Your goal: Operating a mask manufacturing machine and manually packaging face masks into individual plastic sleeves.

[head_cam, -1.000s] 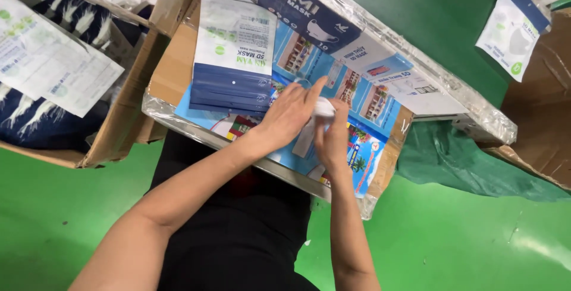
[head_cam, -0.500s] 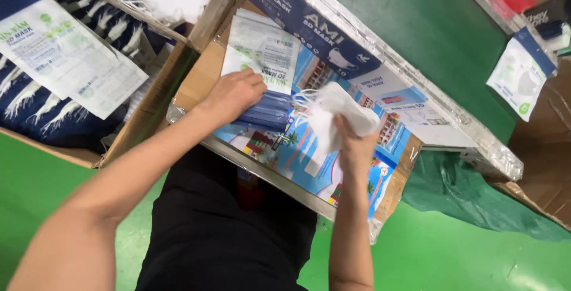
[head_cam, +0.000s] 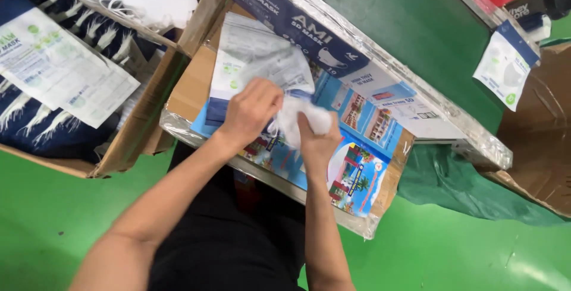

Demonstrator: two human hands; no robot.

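Two hands meet over one foil-wrapped cardboard tray (head_cam: 178,126) on the person's lap. The right hand (head_cam: 318,142) has its fingers closed around one white folded face mask (head_cam: 300,115); the left hand (head_cam: 250,112) pinches one clear plastic pouch (head_cam: 279,65) at the mask. One open cardboard box of packets (head_cam: 128,142) touches the tray's left edge; bare green floor (head_cam: 452,249) lies right.

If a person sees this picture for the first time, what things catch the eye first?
At the centre, the left hand and the right hand meet over a white mask and a clear pouch, above a colourful printed board. At the left, a cardboard box holds dark blue masks, on a bright green floor.
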